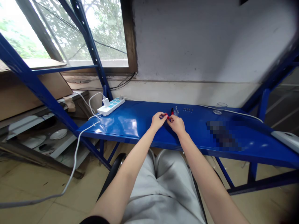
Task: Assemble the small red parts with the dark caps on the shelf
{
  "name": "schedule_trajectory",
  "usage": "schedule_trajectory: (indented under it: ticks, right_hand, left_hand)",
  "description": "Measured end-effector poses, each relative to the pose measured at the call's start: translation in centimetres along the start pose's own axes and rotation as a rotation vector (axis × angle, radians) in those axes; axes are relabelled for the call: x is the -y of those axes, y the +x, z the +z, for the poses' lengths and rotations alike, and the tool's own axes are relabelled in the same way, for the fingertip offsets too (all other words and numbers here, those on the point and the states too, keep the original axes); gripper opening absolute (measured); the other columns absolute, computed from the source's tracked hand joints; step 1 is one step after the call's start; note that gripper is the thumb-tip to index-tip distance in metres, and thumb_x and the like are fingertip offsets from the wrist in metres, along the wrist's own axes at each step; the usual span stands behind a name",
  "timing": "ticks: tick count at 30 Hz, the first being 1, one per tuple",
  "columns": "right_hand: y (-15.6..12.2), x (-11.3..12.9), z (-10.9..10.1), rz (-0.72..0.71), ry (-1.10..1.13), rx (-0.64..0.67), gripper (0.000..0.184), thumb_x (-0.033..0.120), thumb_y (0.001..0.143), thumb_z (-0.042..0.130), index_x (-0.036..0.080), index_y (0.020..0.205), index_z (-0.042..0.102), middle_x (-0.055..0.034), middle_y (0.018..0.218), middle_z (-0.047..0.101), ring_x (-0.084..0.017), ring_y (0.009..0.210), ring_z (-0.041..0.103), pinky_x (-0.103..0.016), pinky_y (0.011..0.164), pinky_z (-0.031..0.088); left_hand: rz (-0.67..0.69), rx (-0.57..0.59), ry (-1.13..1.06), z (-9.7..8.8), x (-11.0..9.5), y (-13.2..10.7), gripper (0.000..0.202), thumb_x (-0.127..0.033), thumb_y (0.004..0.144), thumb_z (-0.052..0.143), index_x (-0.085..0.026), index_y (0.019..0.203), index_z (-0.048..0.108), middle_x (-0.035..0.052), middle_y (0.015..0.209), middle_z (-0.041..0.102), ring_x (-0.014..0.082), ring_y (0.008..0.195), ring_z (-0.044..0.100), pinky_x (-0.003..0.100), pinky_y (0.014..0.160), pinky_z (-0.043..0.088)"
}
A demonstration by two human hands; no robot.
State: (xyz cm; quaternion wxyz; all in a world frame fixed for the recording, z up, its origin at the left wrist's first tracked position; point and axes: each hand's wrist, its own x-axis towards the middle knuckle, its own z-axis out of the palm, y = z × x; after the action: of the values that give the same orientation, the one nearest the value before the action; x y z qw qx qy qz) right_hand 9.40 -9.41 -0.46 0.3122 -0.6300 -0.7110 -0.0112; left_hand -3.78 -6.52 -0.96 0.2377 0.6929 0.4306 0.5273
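While both hands pinch red part (167,116), glass dish (220,108) apart.

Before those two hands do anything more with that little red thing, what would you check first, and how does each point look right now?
1. Both hands on the piece: left hand and right hand meet at the small red part. Ok.
2. Grip secure: fingers cover most of the part. Cannot tell.
3. Work supported: both hands rest low over the blue bench. Ok.
4. Spare pieces within reach: a row of small dark bits lies just behind the hands. Ok.
5. Glass dish out of the way: it stands well off to the right. Ok.
6. Power strip cord clear of the hands: it runs off the bench's left end. Ok.
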Motion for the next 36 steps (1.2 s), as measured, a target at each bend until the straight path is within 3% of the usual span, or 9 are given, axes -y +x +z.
schedule_trajectory:
  ticks: [4, 10, 18, 23, 29, 32, 36]
  right_hand:
    - [0.0, 0.1, 0.1, 0.014, 0.009, -0.020, 0.018, 0.035, 0.081, 0.046, 0.020, 0.076, 0.056, -0.0021, 0.067, 0.059, -0.013, 0.061, 0.052, -0.022, 0.056, 0.029]
    - [0.0, 0.2, -0.3, -0.040, 0.069, -0.043, 0.016, 0.031, 0.081, 0.046, 0.019, 0.077, 0.056, -0.0018, 0.066, 0.056, -0.012, 0.060, 0.049, -0.022, 0.056, 0.030]
    - [0.1, -0.3, 0.4, -0.136, 0.166, -0.105, 0.014, 0.025, 0.077, 0.047, 0.019, 0.080, 0.059, -0.0015, 0.065, 0.053, -0.013, 0.058, 0.046, -0.023, 0.056, 0.033]
    - [0.2, -0.2, 1.0, -0.192, 0.225, -0.075, 0.025, 0.027, 0.079, 0.045, 0.018, 0.096, 0.060, -0.0015, 0.067, 0.054, -0.013, 0.059, 0.049, -0.024, 0.058, 0.037]
    - [0.2, 0.1, 0.9, -0.174, 0.243, -0.085, 0.031, 0.031, 0.085, 0.038, 0.017, 0.102, 0.059, -0.0053, 0.074, 0.060, -0.015, 0.064, 0.055, -0.026, 0.059, 0.041]
    - [0.6, 0.3, 0.4, -0.189, 0.248, -0.160, 0.033, 0.032, 0.086, 0.035, 0.016, 0.104, 0.058, -0.0081, 0.082, 0.063, -0.017, 0.070, 0.057, -0.027, 0.064, 0.043]
    - [1.9, 0.1, -0.3, -0.225, 0.232, -0.320, 0.033, 0.031, 0.087, 0.033, 0.016, 0.103, 0.058, -0.0098, 0.088, 0.064, -0.017, 0.075, 0.058, -0.030, 0.072, 0.045]
  left_hand:
    - [0.036, 0.023, 0.033, 0.2, 0.2, 0.0, 0.011, -0.023, 0.072, 0.060, -0.016, 0.080, 0.062, 0.0034, 0.082, 0.065, 0.0108, 0.068, 0.056, 0.026, 0.071, 0.046]
    - [-0.027, 0.117, -0.009, 0.2, 0.6, 0.4, 0.013, -0.027, 0.071, 0.061, -0.014, 0.070, 0.063, 0.0032, 0.073, 0.065, 0.0134, 0.070, 0.057, 0.027, 0.071, 0.045]
    - [-0.087, 0.196, -0.137, 0.0, 1.6, 1.1, 0.021, -0.031, 0.068, 0.063, -0.011, 0.073, 0.065, 0.0037, 0.070, 0.065, 0.0138, 0.070, 0.058, 0.025, 0.068, 0.044]
    - [-0.054, 0.225, 0.157, -3.8, 2.1, 3.2, 0.024, -0.034, 0.065, 0.064, -0.012, 0.071, 0.066, 0.0039, 0.070, 0.065, 0.0155, 0.070, 0.058, 0.025, 0.066, 0.043]
    - [-0.258, 0.081, 0.671, -10.2, 4.0, 5.1, 0.018, -0.033, 0.064, 0.061, -0.015, 0.068, 0.064, 0.0047, 0.068, 0.064, 0.0186, 0.069, 0.059, 0.027, 0.065, 0.042]
    - [-0.298, 0.069, 0.810, -11.6, 4.8, 4.8, 0.020, -0.035, 0.065, 0.060, -0.017, 0.070, 0.064, 0.0062, 0.072, 0.065, 0.0211, 0.075, 0.060, 0.029, 0.068, 0.043]
    - [-0.333, 0.089, 0.909, -11.9, 5.2, 4.0, 0.020, -0.036, 0.068, 0.057, -0.017, 0.072, 0.065, 0.0090, 0.079, 0.065, 0.0240, 0.085, 0.059, 0.030, 0.073, 0.044]
